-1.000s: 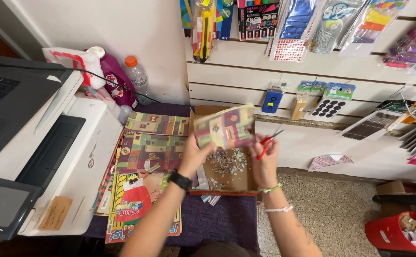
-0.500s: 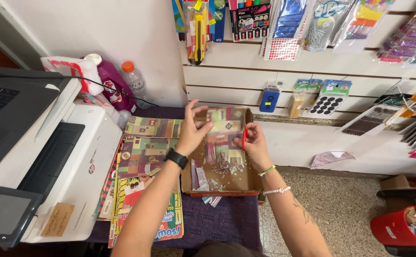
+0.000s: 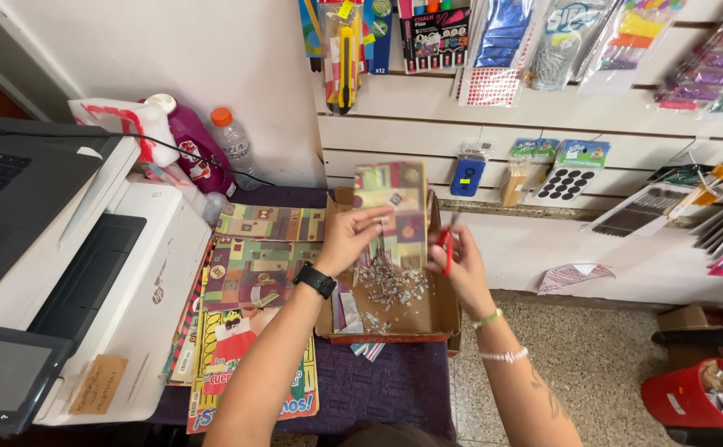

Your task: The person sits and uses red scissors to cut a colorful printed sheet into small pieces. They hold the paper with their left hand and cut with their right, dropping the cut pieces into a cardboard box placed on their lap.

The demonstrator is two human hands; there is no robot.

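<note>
On the left a white printer [image 3: 105, 273] sits beside glossy printed sheets [image 3: 254, 281] spread flat on the purple-covered table [image 3: 386, 389]. The left hand [image 3: 349, 240] is closed in a pinch on the lower left edge of a patterned paper strip [image 3: 393, 211], held upright with its long axis vertical, directly over a shallow cardboard box [image 3: 440, 310] strewn with small paper clippings [image 3: 390, 285]. Just right of the strip, the right hand [image 3: 461, 265] grips red-handled scissors [image 3: 446, 244]; the blades seem to meet the strip's right edge, though they are hard to make out. Both hands lie equally near the thin, stiff-looking paper
</note>
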